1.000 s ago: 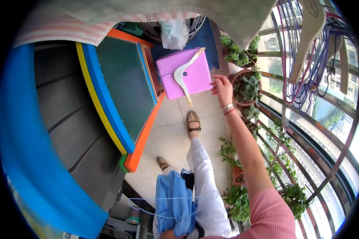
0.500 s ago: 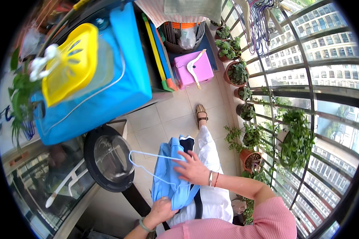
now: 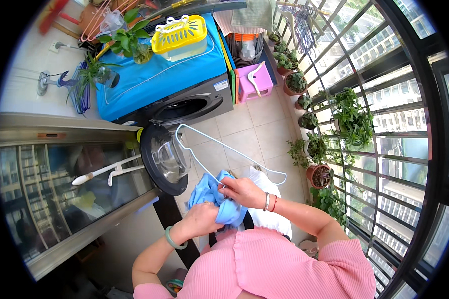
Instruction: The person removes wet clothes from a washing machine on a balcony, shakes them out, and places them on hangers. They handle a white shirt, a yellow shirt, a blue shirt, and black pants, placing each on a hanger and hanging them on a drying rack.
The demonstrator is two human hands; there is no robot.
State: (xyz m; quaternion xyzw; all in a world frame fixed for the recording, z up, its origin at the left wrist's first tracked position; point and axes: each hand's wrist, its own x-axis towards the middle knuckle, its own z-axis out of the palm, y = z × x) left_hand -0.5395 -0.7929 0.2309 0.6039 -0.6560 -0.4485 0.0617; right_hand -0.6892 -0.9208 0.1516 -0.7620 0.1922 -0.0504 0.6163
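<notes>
both hands low in view, just in front of the pink ribbed top, working a light blue cloth garment (image 3: 212,197) bunched between them. left hand (image 3: 202,219) closed around the lower fold of the garment, green bangle on that wrist. right hand (image 3: 242,192) on the upper edge of the garment, fingers curled and pinching the cloth where a pale blue wire hanger (image 3: 219,147) enters it; thin bracelets on that wrist. hanger hook end up and away from the garment, toward the washing machine; one long wire arm running off to the right past the right hand, over the tiled floor (image 3: 244,132).

front-loading washing machine (image 3: 184,107) just beyond the garment, its round glass door (image 3: 164,159) swung open and close to the left hand. blue cover cloth (image 3: 154,74) over the top of the machine, yellow slotted plastic basket (image 3: 179,35) and leafy potted plants (image 3: 122,37) on it. pink plastic stool (image 3: 254,82) right of the machine, a white hanger lying on its seat. row of potted green plants (image 3: 309,119) further right of the machine, along the dark window grille (image 3: 384,124). glass-fronted cabinet (image 3: 60,189) left of the machine door.
</notes>
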